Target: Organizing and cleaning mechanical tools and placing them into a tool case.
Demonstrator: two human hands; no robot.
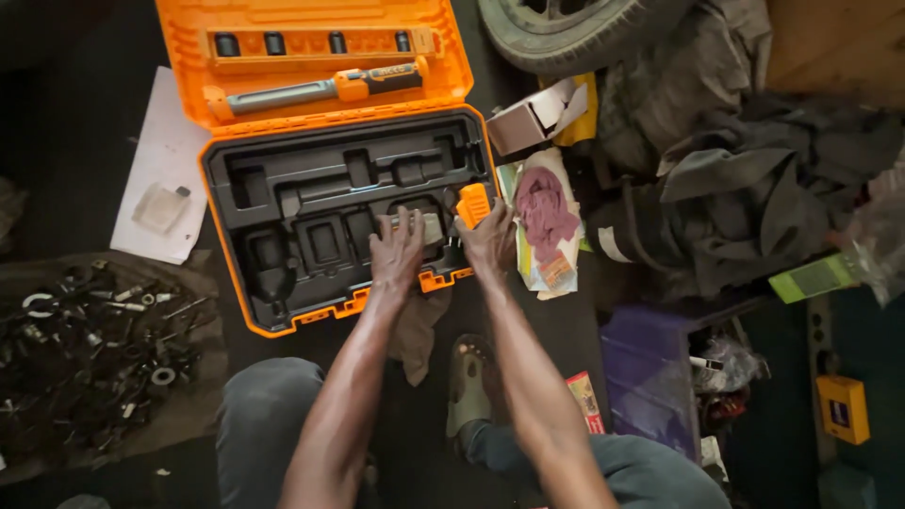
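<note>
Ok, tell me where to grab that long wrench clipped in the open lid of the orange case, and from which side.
Take the long wrench by its dark, ribbed handle at the right end, likely the part made for the palm. It lies nearly level across the lid, handle end slightly higher, so come straight down from above and close around the handle. The grey shaft looks smoother and thinner, a poorer hold.
</note>
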